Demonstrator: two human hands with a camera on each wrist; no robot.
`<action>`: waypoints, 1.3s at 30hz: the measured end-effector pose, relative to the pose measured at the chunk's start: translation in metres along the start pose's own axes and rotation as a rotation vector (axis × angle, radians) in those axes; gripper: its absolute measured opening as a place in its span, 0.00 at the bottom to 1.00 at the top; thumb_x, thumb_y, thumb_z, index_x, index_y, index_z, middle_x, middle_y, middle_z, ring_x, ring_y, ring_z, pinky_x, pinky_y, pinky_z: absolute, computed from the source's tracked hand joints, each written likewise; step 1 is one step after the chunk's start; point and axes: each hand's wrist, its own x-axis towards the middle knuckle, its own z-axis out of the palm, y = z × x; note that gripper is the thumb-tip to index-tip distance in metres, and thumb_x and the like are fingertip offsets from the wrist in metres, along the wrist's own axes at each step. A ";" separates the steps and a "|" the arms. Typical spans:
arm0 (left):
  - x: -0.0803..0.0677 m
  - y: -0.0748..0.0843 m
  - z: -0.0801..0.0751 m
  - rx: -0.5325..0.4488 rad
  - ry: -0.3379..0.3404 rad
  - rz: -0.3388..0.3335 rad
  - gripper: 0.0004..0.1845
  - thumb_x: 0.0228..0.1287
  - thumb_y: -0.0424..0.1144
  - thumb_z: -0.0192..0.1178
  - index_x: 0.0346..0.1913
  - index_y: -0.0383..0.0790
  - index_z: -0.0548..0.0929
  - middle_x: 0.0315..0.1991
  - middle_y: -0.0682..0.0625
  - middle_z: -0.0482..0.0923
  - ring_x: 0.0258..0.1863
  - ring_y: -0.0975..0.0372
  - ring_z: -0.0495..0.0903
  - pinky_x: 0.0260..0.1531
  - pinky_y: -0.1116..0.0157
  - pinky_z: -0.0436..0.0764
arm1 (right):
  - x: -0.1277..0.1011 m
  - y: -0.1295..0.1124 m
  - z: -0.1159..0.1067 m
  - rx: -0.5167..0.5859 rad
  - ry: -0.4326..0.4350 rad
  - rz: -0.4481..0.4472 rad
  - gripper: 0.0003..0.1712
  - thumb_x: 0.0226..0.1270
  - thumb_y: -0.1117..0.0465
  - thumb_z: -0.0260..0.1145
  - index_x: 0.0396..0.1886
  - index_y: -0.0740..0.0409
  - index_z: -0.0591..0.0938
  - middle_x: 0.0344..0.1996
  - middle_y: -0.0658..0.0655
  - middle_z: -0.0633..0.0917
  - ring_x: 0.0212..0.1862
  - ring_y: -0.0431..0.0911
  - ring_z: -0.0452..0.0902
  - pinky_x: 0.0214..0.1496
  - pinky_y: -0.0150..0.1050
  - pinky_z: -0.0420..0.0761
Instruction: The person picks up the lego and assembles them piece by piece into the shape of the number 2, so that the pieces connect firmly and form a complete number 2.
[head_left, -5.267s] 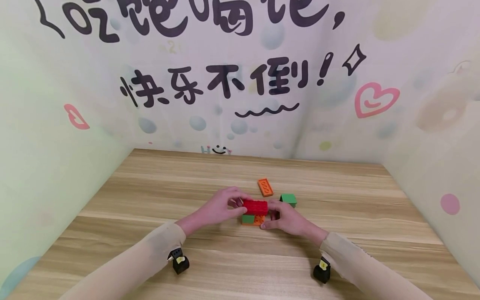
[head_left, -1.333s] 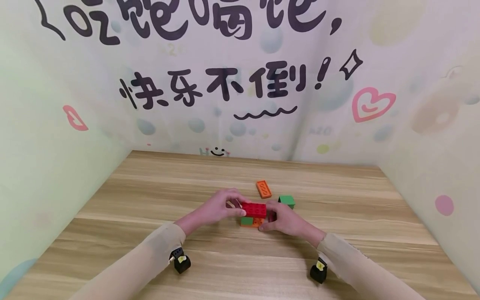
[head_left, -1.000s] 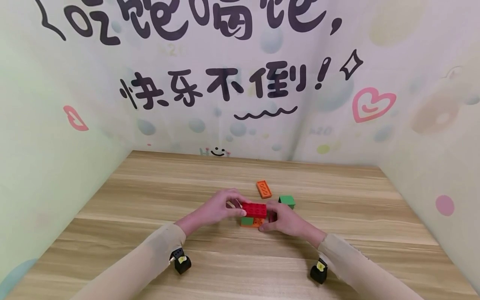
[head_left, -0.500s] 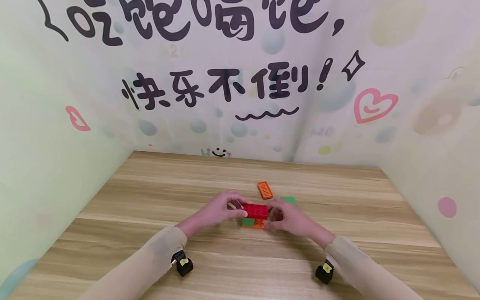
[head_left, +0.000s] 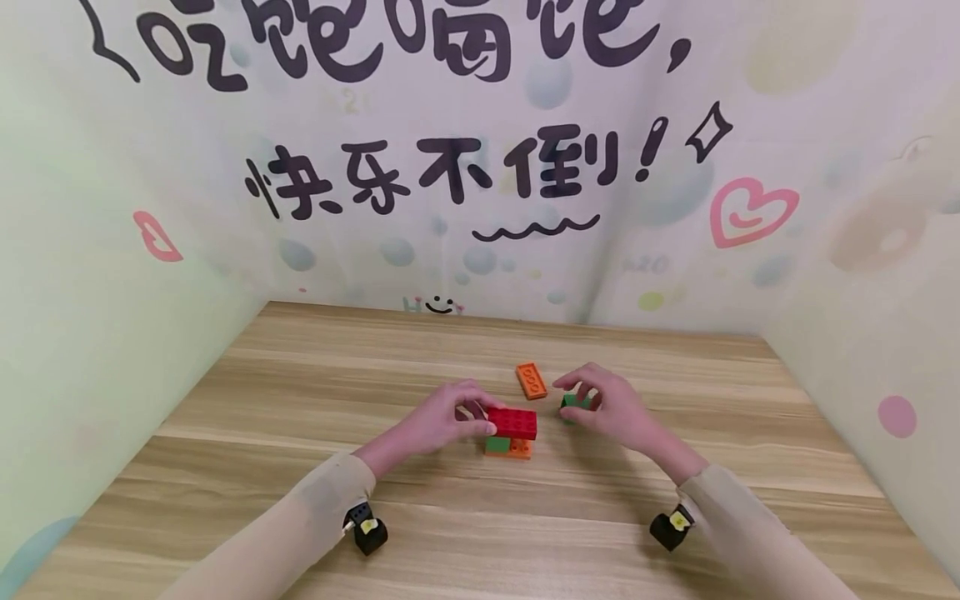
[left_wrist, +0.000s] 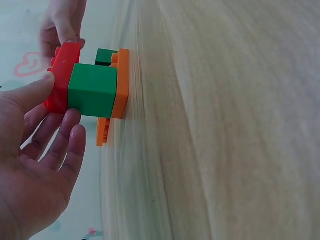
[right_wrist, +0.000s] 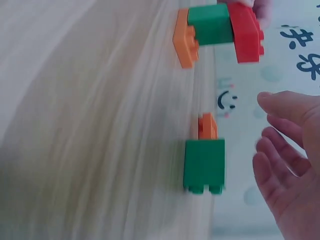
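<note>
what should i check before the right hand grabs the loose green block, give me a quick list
1. Red brick held: ok, the left hand grips one end.
2. Right hand free: ok, it holds nothing, near the loose green block.
3. Loose green block's studs up: not ok, they point sideways.
4. Room on the orange base: ok, studs beside the inner green block show bare.
5. Red brick fully pressed onto the inner green block: cannot tell.

red brick (head_left: pixel 512 424), green blocks (right_wrist: pixel 204 162), orange plates (head_left: pixel 531 382), wood-grained table (head_left: pixel 495 533), beige sleeves (head_left: pixel 262 533).
</note>
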 end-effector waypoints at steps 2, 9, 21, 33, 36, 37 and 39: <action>0.000 -0.002 0.001 -0.002 0.005 0.003 0.16 0.63 0.38 0.67 0.52 0.39 0.84 0.46 0.46 0.81 0.42 0.63 0.81 0.42 0.66 0.85 | -0.001 0.003 -0.003 -0.028 0.022 0.004 0.21 0.57 0.65 0.75 0.51 0.53 0.83 0.47 0.56 0.83 0.44 0.52 0.79 0.40 0.41 0.82; 0.001 -0.001 0.002 -0.035 0.005 -0.036 0.14 0.63 0.38 0.67 0.51 0.41 0.83 0.48 0.46 0.82 0.42 0.62 0.81 0.43 0.65 0.84 | -0.008 0.017 -0.011 -0.044 0.025 0.034 0.22 0.58 0.63 0.74 0.54 0.53 0.82 0.54 0.57 0.81 0.53 0.59 0.76 0.48 0.54 0.81; 0.000 -0.001 0.001 -0.039 0.000 -0.042 0.14 0.63 0.38 0.67 0.52 0.41 0.84 0.48 0.46 0.83 0.43 0.60 0.82 0.43 0.67 0.84 | -0.013 0.037 -0.009 -0.075 -0.055 0.079 0.28 0.58 0.63 0.74 0.59 0.59 0.79 0.58 0.60 0.81 0.58 0.61 0.77 0.53 0.57 0.81; 0.000 0.001 0.001 -0.033 0.005 -0.065 0.14 0.63 0.38 0.67 0.51 0.41 0.83 0.47 0.46 0.83 0.44 0.60 0.82 0.40 0.72 0.82 | -0.015 0.048 -0.005 -0.097 -0.124 0.140 0.29 0.59 0.61 0.74 0.61 0.57 0.78 0.57 0.60 0.83 0.56 0.57 0.79 0.56 0.57 0.80; 0.000 0.002 0.001 -0.035 0.005 -0.071 0.14 0.63 0.38 0.67 0.50 0.41 0.83 0.48 0.46 0.83 0.44 0.60 0.82 0.39 0.72 0.82 | -0.015 0.049 -0.005 -0.081 -0.124 0.144 0.28 0.59 0.61 0.74 0.60 0.57 0.78 0.55 0.60 0.84 0.54 0.56 0.80 0.54 0.56 0.81; -0.001 0.002 0.001 -0.037 0.005 -0.074 0.14 0.63 0.38 0.67 0.50 0.41 0.83 0.48 0.46 0.83 0.44 0.60 0.82 0.39 0.72 0.82 | -0.015 0.049 -0.005 -0.078 -0.125 0.147 0.28 0.59 0.61 0.74 0.60 0.57 0.79 0.55 0.59 0.84 0.54 0.56 0.80 0.54 0.55 0.81; -0.001 0.003 0.001 -0.040 0.004 -0.078 0.14 0.63 0.38 0.68 0.50 0.41 0.83 0.48 0.47 0.83 0.44 0.60 0.82 0.40 0.72 0.82 | -0.014 0.048 -0.004 -0.071 -0.126 0.153 0.27 0.59 0.62 0.74 0.59 0.57 0.79 0.53 0.59 0.85 0.53 0.54 0.81 0.54 0.54 0.81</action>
